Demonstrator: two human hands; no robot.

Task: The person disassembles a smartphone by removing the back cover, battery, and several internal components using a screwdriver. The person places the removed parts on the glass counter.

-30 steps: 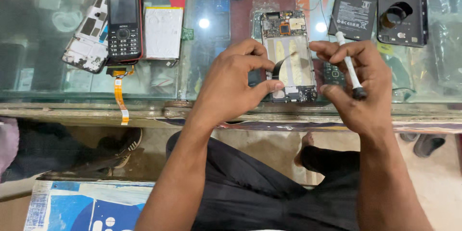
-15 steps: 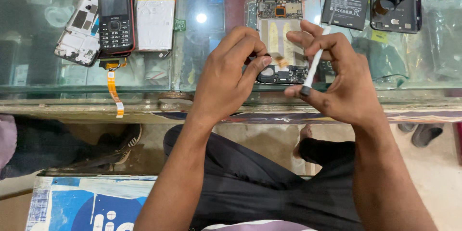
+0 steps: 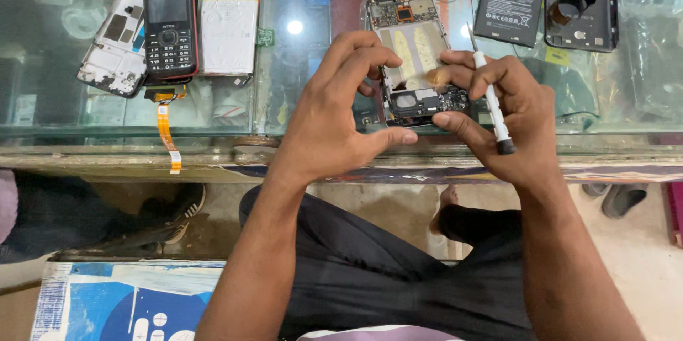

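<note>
The person has two bare arms with no sleeves showing and no watch or rings. The left hand [image 3: 334,128] and the right hand [image 3: 509,113] are bare too, with short nails. The legs are covered by dark, loose trousers. One bare foot [image 3: 445,209] shows below. A bit of striped cloth shows at the bottom edge.
</note>
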